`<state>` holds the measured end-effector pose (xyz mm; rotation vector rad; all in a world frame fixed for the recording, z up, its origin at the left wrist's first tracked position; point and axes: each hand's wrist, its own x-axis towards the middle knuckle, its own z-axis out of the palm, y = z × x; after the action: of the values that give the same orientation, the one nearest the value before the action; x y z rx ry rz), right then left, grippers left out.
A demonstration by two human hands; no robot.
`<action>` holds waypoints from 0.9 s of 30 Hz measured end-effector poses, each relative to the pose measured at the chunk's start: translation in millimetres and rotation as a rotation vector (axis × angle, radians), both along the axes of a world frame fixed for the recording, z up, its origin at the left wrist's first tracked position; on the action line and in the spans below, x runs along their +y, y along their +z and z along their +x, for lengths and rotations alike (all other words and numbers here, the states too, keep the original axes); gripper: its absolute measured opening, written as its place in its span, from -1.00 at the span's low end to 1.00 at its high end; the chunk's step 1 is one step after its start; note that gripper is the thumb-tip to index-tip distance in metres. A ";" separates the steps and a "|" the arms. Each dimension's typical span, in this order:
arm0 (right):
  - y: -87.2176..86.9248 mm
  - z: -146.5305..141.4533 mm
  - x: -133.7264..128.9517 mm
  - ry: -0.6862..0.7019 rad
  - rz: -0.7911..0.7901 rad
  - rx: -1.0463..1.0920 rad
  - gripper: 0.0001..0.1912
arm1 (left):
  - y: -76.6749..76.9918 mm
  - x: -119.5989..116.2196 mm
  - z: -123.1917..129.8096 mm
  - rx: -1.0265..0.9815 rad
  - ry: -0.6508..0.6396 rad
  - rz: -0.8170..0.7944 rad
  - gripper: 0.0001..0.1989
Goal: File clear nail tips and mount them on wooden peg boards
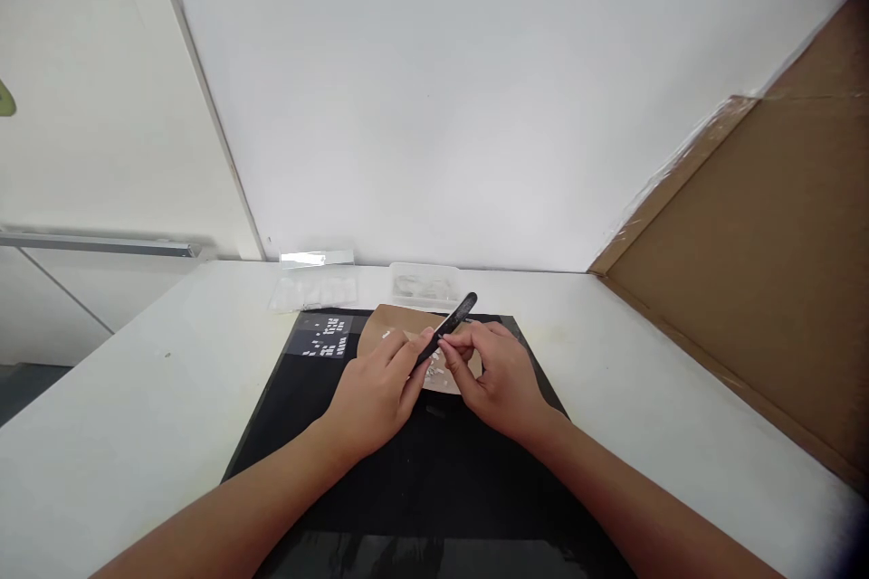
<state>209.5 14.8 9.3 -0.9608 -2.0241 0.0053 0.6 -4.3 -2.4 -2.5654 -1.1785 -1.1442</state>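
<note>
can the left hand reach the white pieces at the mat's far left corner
Probably yes: nothing visible stands between the left hand and the white pieces, though it would likely need to let go of the black stick first.

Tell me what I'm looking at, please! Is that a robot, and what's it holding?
No robot here! These are a person's own two bare hands. There is just one picture, taken by a camera worn on the person's head, looking forward and down, so you see about what they see.

The left hand holds a dark, slim stick. The right hand is up close to it; whether its fingers pinch something tiny, I can't tell.

Below them is a brown sheet with small white bits on it. It lies on a big black mat, on a white table. More white bits show at the mat's far left corner. Behind the mat is a clear plastic box, and a big piece of cardboard stands at the right.
</note>
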 end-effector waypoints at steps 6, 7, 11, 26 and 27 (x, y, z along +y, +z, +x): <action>-0.2 1.8 1.2 -0.114 0.030 0.060 -0.89 | 0.8 -2.0 0.2 0.002 -0.001 -0.002 -0.60; 0.1 1.3 0.8 -0.096 0.023 0.053 -0.90 | 0.6 -2.0 0.1 0.004 -0.001 -0.006 -0.60; 0.6 -3.6 -3.1 0.023 -0.017 -0.037 -0.90 | -0.2 -0.7 -0.7 0.015 -0.007 -0.015 -0.59; -1.0 -2.6 -2.3 -0.027 -0.017 -0.027 -0.89 | -0.4 0.1 0.5 0.006 0.005 -0.035 -0.60; -1.1 -1.5 -0.9 -0.060 -0.010 -0.010 -0.89 | -0.3 0.0 0.5 0.004 0.005 -0.036 -0.60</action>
<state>208.0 13.8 8.2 -1.0294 -2.0055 -0.0226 1.1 -4.3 -2.7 -2.5882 -1.2151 -1.1261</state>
